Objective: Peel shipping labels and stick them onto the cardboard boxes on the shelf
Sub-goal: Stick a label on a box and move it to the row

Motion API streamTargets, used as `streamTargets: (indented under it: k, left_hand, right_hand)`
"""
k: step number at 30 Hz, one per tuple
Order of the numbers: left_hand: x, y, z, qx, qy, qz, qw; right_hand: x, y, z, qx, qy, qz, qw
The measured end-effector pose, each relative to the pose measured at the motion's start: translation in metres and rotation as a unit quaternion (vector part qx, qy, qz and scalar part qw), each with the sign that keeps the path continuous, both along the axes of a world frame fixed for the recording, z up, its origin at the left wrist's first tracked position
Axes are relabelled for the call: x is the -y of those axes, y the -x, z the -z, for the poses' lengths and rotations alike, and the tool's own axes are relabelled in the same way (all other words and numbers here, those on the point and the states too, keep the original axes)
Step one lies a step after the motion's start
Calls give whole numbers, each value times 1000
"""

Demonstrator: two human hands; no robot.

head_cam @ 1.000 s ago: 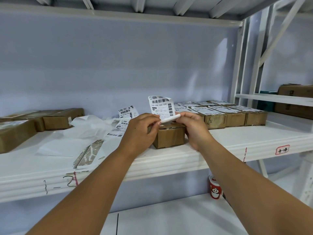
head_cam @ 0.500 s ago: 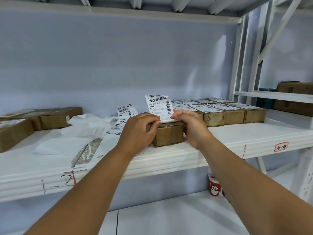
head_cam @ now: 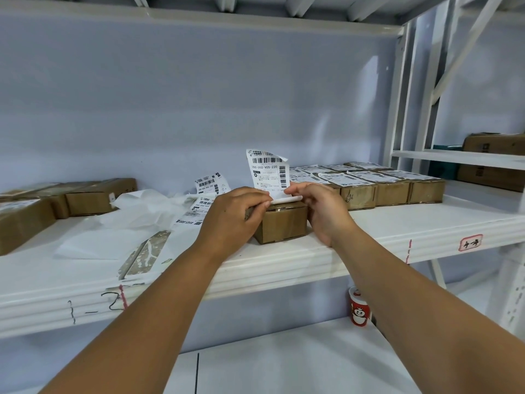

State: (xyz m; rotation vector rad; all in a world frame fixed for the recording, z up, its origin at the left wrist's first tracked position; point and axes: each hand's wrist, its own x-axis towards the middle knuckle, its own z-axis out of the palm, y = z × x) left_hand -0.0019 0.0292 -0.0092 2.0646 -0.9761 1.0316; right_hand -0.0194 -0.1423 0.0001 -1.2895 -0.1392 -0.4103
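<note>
Both hands pinch a label upright over a small box. The left hand holds its lower left edge; the right hand holds the right

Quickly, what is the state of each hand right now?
Left hand: closed, fingers pinching the lower edge of the shipping label over the cardboard box.
Right hand: closed, pinching the same label's lower edge.

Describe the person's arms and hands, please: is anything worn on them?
Nothing is worn that the view shows. The left arm and right arm are bare up to the picture's edge, with no sleeve in sight. The left hand and right hand have no gloves. No watch, bracelet or ring can be seen on the sides that show.
</note>
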Motion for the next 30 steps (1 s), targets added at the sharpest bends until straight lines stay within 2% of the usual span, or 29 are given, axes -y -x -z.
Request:
streamTargets:
  k: [4,12,30]
  left_hand:
    - [-1,-2,1,-4,-1,-2,1000]
    - [-1,0,0,-32,9,1,999]
    - [-2,6,-2,-61,-16,0,998]
  right_hand:
    - [0,-3,2,15,7,20,1000]
    - [1,-7,4,0,-11,0,1000]
    - [-1,-5,5,5,47,1,999]
